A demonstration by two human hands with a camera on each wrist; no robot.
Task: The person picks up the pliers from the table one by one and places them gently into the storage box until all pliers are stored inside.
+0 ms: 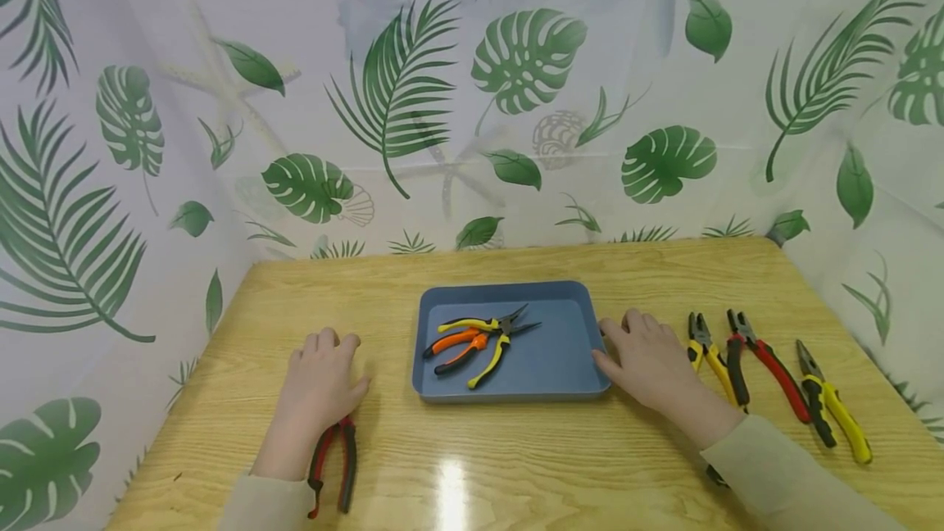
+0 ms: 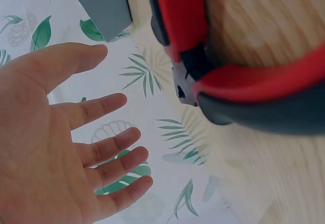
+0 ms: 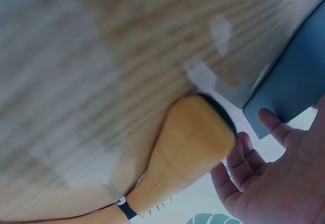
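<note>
A white cloth printed with green leaves and pale starfish [image 1: 583, 203] hangs behind and beside a light wood-grain table [image 1: 509, 465]. Near the table's middle sits a blue-grey rectangular tray [image 1: 560, 359]. Toward its 9 o'clock side lie yellow-and-black long-nose pliers [image 1: 505, 340] and orange-and-black-handled pliers [image 1: 479, 342], overlapping.

At the tray's 9 o'clock, well apart from it, is the left hand [image 1: 324, 375], released, fingers spread and holding nothing. Red-and-black-handled pliers [image 1: 350, 461] lie on the table at that hand's 6 o'clock, clear of the fingers, head hidden by the wrist in the head view.

The right hand [image 1: 649, 359] is at the tray's 3 o'clock edge, fingers loosely bent and grasping nothing; whether they touch the wall, I cannot tell. Further toward 3 o'clock stand out yellow-handled combination pliers [image 1: 717, 363], red-and-black combination pliers [image 1: 751, 341] and, outermost, yellow-and-black needle-nose pliers [image 1: 814, 375], its nose toward 11 o'clock.
</note>
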